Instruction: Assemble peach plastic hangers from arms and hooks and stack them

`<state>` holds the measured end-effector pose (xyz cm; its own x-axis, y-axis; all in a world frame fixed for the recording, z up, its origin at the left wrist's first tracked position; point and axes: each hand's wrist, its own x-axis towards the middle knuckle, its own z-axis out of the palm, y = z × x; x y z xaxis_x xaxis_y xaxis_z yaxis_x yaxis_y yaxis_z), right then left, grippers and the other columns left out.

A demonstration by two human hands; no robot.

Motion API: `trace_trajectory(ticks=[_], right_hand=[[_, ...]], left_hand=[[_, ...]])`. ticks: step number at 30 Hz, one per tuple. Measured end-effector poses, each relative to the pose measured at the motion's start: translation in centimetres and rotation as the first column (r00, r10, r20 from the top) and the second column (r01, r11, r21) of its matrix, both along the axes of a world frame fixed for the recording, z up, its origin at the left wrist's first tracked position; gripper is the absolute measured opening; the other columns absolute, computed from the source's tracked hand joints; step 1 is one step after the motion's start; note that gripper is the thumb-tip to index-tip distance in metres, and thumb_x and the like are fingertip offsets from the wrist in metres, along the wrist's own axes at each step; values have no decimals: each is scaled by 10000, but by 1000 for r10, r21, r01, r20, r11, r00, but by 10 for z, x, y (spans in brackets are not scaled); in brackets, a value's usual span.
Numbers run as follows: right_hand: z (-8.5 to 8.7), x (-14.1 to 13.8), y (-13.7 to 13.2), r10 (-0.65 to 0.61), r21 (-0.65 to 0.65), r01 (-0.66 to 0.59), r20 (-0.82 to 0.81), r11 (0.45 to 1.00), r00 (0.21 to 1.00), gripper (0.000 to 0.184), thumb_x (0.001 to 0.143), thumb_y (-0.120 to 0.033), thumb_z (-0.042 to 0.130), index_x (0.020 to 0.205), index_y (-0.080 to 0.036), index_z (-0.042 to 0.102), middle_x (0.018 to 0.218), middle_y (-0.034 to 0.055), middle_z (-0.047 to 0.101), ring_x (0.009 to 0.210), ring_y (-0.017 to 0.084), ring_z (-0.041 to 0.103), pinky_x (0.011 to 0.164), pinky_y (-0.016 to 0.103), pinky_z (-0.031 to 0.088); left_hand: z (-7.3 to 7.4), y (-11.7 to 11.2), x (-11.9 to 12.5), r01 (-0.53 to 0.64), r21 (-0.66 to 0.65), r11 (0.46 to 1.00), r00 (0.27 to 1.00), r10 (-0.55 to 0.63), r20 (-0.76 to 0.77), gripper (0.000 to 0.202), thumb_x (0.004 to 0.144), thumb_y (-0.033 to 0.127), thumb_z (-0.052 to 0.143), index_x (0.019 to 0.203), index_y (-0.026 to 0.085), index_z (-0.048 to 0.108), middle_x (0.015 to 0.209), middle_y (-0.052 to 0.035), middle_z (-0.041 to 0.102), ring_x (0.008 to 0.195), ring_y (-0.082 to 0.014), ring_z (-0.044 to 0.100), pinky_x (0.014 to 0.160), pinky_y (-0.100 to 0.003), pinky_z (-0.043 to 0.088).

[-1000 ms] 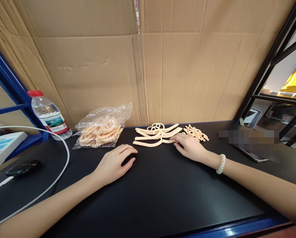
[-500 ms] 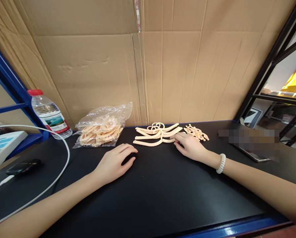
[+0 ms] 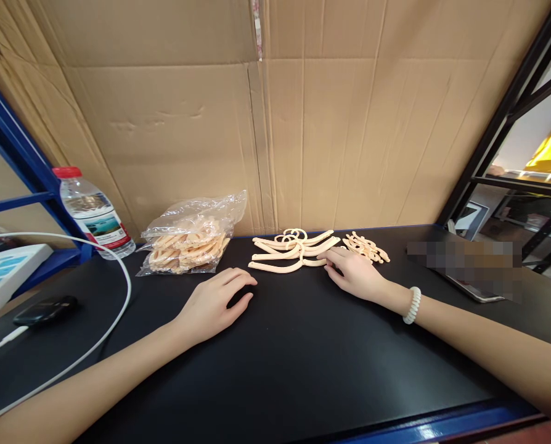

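Note:
Several cream plastic hangers (image 3: 278, 267) with curved arms and hooks lie stacked near the back of the black table (image 3: 275, 357). At the right arm end of the nearest hanger is my right hand (image 3: 355, 271), its fingertips and thumb closed around that end, which they partly hide. My left hand (image 3: 217, 302) rests on the table to the front left of the hangers, fingers loosely curved, thumb apart, holding nothing. Just beyond my right hand lies a pile of small cream plastic pieces (image 3: 368, 246).
A clear plastic bag (image 3: 187, 237) of cream parts stands back left, beside a water bottle (image 3: 97, 216). A white cable (image 3: 125, 302) loops over the left side near a black device (image 3: 44, 310). A blurred flat object (image 3: 469, 265) lies right. Cardboard (image 3: 322, 142) closes the back.

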<state>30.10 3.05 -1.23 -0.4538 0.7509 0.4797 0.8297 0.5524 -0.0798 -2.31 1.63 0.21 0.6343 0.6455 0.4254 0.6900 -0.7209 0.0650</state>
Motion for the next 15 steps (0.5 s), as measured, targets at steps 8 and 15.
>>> trace_trajectory(ticks=[8,15], right_hand=[[1,0,-1,7,9,-7,9,1000,1000,169,872,-99,441,944,-172,577,892,66,627,788,192,593,662,290,443],[1,0,0,13,9,-13,4,1000,1000,135,863,-99,450,869,-183,556,876,63,616,773,192,582,639,289,438]], left_hand=[[1,0,0,-1,-1,1000,1000,1,-11,222,923,292,444,1056,226,609,1088,-47,645,987,-198,620,849,-315,510],[0,0,0,2,11,1000,1000,-2,1,221,919,288,447,1050,227,614,1089,-43,650,985,-195,626,845,-309,513]])
